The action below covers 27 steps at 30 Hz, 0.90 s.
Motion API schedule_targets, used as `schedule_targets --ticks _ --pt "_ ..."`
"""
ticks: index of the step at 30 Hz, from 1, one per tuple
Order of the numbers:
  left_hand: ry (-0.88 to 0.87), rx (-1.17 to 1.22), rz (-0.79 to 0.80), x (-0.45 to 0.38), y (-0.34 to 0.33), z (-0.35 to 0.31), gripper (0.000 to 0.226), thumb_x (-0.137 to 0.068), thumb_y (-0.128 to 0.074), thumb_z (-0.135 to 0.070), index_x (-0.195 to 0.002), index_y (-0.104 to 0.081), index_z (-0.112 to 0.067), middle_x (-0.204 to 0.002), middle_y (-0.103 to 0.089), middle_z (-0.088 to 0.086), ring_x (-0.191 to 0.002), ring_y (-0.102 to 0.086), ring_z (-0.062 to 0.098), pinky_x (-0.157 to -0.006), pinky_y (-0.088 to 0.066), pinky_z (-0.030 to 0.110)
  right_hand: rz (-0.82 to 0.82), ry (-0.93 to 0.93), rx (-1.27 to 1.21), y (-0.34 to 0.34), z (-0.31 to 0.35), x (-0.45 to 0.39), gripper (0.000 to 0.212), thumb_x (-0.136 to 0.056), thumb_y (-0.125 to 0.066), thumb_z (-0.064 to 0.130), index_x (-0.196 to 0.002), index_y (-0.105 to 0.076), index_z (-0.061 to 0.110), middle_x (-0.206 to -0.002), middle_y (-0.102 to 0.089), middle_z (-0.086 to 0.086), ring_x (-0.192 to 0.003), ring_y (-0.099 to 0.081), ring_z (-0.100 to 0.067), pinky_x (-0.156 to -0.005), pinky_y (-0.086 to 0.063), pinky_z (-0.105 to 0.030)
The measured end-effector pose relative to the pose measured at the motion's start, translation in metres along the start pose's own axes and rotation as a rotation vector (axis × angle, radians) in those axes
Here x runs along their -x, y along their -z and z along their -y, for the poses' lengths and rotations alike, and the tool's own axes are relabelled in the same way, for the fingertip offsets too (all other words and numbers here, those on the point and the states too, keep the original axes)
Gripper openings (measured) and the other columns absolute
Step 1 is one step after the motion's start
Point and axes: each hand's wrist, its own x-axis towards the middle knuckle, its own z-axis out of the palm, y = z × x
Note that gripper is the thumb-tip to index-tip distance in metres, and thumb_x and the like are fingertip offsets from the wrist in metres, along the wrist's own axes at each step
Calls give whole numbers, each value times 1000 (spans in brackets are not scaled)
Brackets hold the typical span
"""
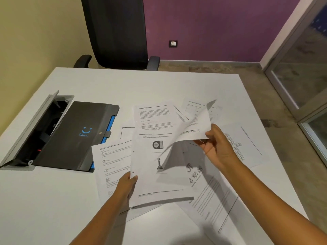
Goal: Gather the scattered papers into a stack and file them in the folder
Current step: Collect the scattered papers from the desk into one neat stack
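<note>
A person stands over a white surface (159, 82), seen from above, partway through gathering loose printed papers. The step in hand appears to be the collecting itself: nothing is stacked squarely yet, and the folder (74, 135), dark grey with a blue smile logo, lies closed to the left, just beside the nearest sheets.

The left hand (126, 186) grips the lower left edge of a printed page (152, 156), thumb on top and fingers hidden beneath, holding it slightly raised. The right hand (217, 147) pinches the near edge of a curling sheet (196, 124), which bends up and over the held page.

Other sheets lie flat around them: one with small icons (109, 163) under the left hand, one with a dark logo (208, 191) lower right, and a chart page (246, 147) beyond the right wrist.

The next move likely calls for laying the curling sheet onto the held page, squaring edges, then picking up the remaining sheets.
</note>
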Motion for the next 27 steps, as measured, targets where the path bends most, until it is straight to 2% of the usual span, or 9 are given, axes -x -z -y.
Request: schedule_targets --ticks 6,10,13,16,18,20,22,24,27 --pt "-19 -175 86 16 -29 -3 17 -91 -49 -8 -106 -56 -6 -77 -61 6 -54 -55 14 -40 -43 18 158 56 165 -42 16 14 18 -68 -46 4 -66 -37 20 -77 -44 -2 -75 -47 -16 -65 -50 -27" --pt "30 -181 68 21 -32 1 4 -92 -50 -10 -94 -53 -9 -75 -59 8 -66 -58 27 -65 -49 33 197 104 400 -44 12 34 22 -64 -47 6 -57 -38 24 -67 -43 5 -66 -46 -10 -59 -50 -21" --pt "-24 5 185 29 -21 4 6 -87 -59 -8 -89 -64 -6 -62 -68 3 -52 -64 18 -50 -53 25 65 130 701 -19 -10 50 33 -70 -51 4 -50 -38 27 -55 -39 12 -56 -42 -7 -63 -49 -27" --pt "34 17 120 31 -21 -4 17 -82 -62 -8 -68 -70 -9 -66 -69 11 -56 -64 22 -50 -52 28 -114 -28 815 25 -37 63 32 -84 -52 0 -59 -41 17 -58 -48 -1 -57 -59 -19 -71 -53 -41" --pt "68 54 98 31 -24 -9 21 -90 -54 -18 -75 -66 -10 -77 -69 11 -70 -65 26 -63 -56 35 -206 -130 893 52 -51 73 31 -86 -54 3 -60 -41 13 -55 -52 -4 -55 -65 -18 -67 -53 -39" --pt "73 112 81 30 -28 -12 35 -94 -45 -39 -88 -66 -11 -92 -69 13 -87 -65 33 -84 -54 45 -258 -159 984 72 -61 80 35 -85 -55 4 -56 -39 14 -49 -49 2 -44 -59 -5 -57 -45 -28" --pt "54 30 19 31 -32 -15 50 -93 -41 -49 -105 -62 -6 -107 -66 18 -99 -63 36 -90 -51 45 -266 -200 1048 84 -68 85 38 -85 -55 4 -54 -37 15 -44 -47 7 -38 -51 0 -49 -37 -22" --pt "-2 -126 8 34 -35 -17 54 -92 -47 -44 -120 -57 0 -114 -64 18 -99 -63 34 -86 -53 39 -234 -277 1035 91 -78 90 39 -86 -55 3 -53 -37 15 -42 -50 7 -40 -52 -5 -46 -37 -22" --pt "-77 -163 131 41 -40 -14 37 -91 -55 -17 -123 -54 1 -119 -63 19 -97 -63 31 -90 -52 43 -138 -411 1018 92 -94 98 30 -88 -56 10 -61 -43 13 -58 -65 -6 -48 -58 -16 -47 -42 -22"
